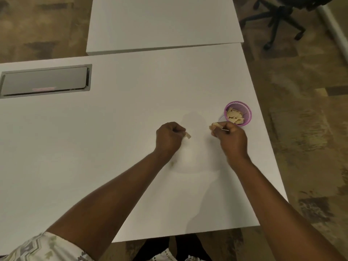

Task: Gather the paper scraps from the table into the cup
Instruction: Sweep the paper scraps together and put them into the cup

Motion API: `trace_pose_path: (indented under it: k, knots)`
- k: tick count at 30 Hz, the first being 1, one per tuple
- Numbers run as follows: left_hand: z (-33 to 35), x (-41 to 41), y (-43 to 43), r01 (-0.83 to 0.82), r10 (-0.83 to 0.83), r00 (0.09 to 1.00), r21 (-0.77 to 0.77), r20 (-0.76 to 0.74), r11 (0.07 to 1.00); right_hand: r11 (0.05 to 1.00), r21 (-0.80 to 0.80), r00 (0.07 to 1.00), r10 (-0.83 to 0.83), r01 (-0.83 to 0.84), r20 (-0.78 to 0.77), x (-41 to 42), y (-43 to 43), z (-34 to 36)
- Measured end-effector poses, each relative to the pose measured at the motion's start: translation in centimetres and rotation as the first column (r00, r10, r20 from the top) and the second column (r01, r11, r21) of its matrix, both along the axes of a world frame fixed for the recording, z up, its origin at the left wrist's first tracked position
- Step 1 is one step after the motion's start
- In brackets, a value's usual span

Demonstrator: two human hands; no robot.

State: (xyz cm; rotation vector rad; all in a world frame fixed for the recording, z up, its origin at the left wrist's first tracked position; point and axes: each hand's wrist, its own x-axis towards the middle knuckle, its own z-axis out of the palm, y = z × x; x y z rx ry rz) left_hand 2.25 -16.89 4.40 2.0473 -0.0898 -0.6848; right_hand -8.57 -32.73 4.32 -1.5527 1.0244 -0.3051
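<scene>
White table (113, 147) over mottled brown carpet (301, 129). Purple cup (238, 113) near the right edge — tan paper scraps (234, 115) inside. Your left hand (169, 137) is closed, pinching one scrap (188, 136). Your right hand (230, 137), just beside the cup, clasps several scraps (214, 126).
</scene>
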Motion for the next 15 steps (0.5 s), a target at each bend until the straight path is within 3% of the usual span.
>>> trace_pose_path:
  k: [6,9,15]
  knots:
    - [3.0,-0.3,-9.3,0.113,-0.106,0.988,-0.057,0.113,0.992,0.959,-0.270,0.986,-0.119,0.085,-0.114,-0.6,-6.3,1.2]
    - [3.9,-0.4,-13.0,0.171,-0.160,0.972,-0.048,0.169,0.984,0.924,-0.382,0.977,-0.083,0.001,-0.197,0.0,-8.3,1.4]
    - [4.2,-0.5,-16.9,0.288,-0.290,0.927,0.044,0.236,0.957,0.913,-0.392,0.973,0.019,-0.111,-0.231,0.7,-10.0,1.9]
